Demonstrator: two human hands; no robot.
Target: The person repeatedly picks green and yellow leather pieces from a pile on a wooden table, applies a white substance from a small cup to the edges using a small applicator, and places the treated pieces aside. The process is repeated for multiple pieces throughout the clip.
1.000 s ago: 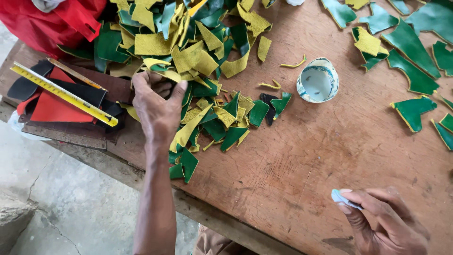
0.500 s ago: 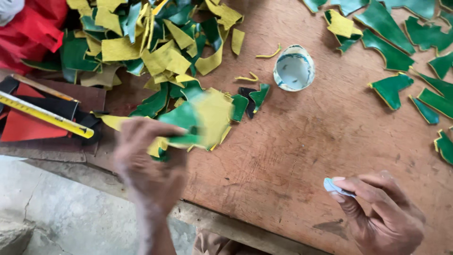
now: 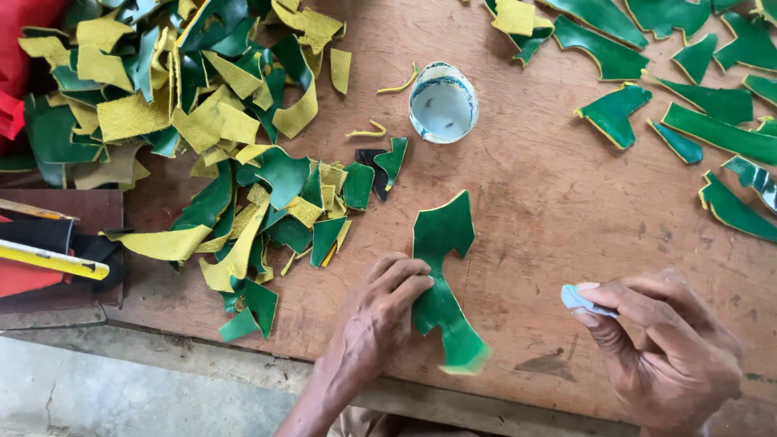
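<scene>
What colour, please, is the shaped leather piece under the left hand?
The shaped leather piece is glossy green with a thin yellow edge, seen in the head view, pinned by the left hand.

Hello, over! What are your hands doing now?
Left hand pressing green leather piece flat on wooden table. Right hand pinching small pale pad. Nothing between them.

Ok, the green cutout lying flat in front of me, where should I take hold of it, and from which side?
Probably the narrow waist of the green cutout, just beyond where the left hand presses on it. It lies flat on the table, so pinching from above finds no edge; the tip nearest you looks lifted, so slide fingers under from that near side. The right hand already holds a small pale piece.
</scene>
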